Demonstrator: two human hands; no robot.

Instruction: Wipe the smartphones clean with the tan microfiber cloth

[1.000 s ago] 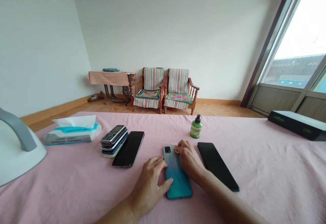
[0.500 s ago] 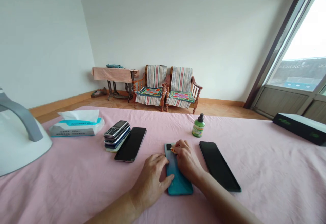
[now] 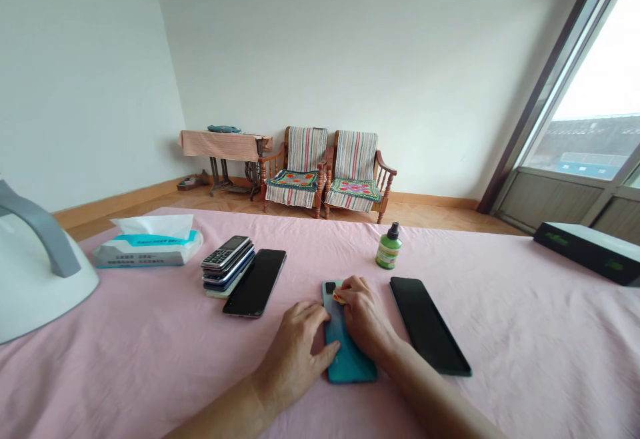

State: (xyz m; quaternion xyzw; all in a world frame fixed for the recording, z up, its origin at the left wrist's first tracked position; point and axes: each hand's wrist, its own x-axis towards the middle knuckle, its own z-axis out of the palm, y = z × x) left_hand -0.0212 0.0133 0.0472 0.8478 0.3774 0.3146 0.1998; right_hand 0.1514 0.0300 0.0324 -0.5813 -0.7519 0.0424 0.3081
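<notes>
Appliance (image 3: 45, 279), white with a grey handle, stands at the far left of the pink cloth (image 3: 150, 352), partly out of sight; past it come tissues (image 3: 147, 247) in a soft pack, then a stack (image 3: 227, 266) of phones with a keypad one on top, and just beside that a black phone (image 3: 256, 284), screen up. From where I stand, the left hand (image 3: 295, 342) is next, unclenched and spread, its fingers at the left edge of the teal phone (image 3: 351, 364) and its thumb laid on the back. That phone lies face down on the cloth, reaching under both hands. Just beside its camera (image 3: 331, 287), the right hand (image 3: 364, 312) pinches a small orange scrap (image 3: 339, 296) against the surface; its material I can't make out. It looks to me like rubbing, and to do it well I'd brace firmly with the left so nothing skids on the wrinkled cloth, go lightly along the camera's edge, and let only the scrap, not bare fingertips, meet that spot. Rightward, a green bottle (image 3: 389, 250) stands upright, then a second phone (image 3: 430, 326), dark face up, and a box (image 3: 585, 252).
</notes>
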